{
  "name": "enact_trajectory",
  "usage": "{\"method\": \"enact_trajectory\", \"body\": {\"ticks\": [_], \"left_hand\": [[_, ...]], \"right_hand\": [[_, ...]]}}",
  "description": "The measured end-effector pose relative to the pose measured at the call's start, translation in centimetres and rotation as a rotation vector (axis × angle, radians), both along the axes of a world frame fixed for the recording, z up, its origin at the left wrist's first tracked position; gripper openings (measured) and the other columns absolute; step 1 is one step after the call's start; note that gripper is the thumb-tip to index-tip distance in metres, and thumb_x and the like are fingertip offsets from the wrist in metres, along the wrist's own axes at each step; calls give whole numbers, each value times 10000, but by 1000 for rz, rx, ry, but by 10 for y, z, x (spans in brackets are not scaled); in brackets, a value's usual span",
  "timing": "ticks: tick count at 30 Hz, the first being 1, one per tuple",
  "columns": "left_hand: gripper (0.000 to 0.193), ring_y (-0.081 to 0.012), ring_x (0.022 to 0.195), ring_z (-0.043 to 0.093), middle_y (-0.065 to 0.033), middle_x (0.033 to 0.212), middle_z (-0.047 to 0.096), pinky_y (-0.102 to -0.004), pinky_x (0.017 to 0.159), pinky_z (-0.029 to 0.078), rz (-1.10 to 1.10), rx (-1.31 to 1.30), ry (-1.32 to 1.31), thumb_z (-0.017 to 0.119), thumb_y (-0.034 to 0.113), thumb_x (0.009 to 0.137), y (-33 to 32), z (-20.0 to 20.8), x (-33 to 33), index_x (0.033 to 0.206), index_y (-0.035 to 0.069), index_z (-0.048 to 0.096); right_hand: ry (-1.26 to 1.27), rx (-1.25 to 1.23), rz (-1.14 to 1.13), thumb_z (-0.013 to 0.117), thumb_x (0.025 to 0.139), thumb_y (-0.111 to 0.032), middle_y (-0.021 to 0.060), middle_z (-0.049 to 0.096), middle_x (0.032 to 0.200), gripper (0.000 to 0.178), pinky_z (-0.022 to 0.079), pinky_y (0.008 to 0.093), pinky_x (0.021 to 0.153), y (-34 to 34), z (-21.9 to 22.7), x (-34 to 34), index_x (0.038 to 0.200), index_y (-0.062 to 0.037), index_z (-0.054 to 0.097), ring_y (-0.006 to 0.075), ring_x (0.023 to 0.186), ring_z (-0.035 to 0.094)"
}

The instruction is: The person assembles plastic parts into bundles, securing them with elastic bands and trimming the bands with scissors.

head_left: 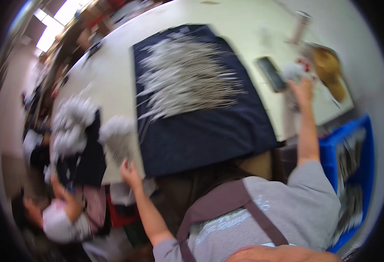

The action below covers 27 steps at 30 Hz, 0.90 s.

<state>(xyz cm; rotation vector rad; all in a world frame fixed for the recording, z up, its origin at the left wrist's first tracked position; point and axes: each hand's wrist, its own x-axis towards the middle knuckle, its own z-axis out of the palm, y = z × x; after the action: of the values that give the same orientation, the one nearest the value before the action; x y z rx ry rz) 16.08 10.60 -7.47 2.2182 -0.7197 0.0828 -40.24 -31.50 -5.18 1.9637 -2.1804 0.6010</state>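
Note:
My left hand (132,175) is at the table's near edge, fingers drawn together at the lower end of a bundle of thin grey strands with a fluffy white top (116,126). It appears to pinch that end. Farther right, my right hand (304,91) reaches over the table to a white, rounded tuft (293,70). Motion smears its fingers, so their grip does not show. Between my hands, many thin white-and-grey strands (187,78) lie in a broad layer on a dark navy cloth (200,144).
Beside my right hand lie a dark phone (271,74) and a mustard-yellow cap-like item (328,70). A cup-like cylinder (300,27) stands behind. A blue crate (366,144) at right holds more strands. At left, another person (65,218) works near white tufts (72,124).

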Motion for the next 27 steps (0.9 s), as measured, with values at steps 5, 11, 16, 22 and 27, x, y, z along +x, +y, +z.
{"method": "enact_trajectory", "body": {"ticks": [5,11,16,22,27], "left_hand": [[1014,-389,1306,201,-267,1394,228,-485,1061,165,86,483,-182,661,606,654,-4,10,57,1361,6,251],[1234,-386,1343,118,-270,1424,176,-494,1084,70,47,690,37,615,755,542,-23,35,77,1407,27,120],[1254,-364,1358,88,-232,1444,173,-527,1080,45,108,1000,70,629,740,529,-58,42,72,1391,-31,144],[1233,-330,1251,385,-226,1369,353,-561,1025,225,38,949,166,708,628,515,-58,43,88,1389,-9,115],[1290,-382,1318,228,-245,1409,261,-610,1042,46,72,958,271,717,612,510,-57,48,79,1429,93,-25]], "right_hand": [[50,-85,139,643,744,-483,179,545,1075,613,440,418,837,4,30,54,1116,-15,509,341,1009,517],[244,406,206,670,702,-513,174,549,1118,670,439,423,874,-21,41,122,1120,-18,497,320,1093,486],[203,400,191,700,619,-538,224,599,1014,731,476,414,828,-48,36,99,1040,36,530,359,967,579],[7,365,209,757,535,-486,207,627,924,688,500,380,765,-52,29,99,954,28,573,320,855,624],[74,371,149,744,548,-571,197,597,1007,843,500,393,784,-47,31,109,1072,38,491,329,952,583]]}}
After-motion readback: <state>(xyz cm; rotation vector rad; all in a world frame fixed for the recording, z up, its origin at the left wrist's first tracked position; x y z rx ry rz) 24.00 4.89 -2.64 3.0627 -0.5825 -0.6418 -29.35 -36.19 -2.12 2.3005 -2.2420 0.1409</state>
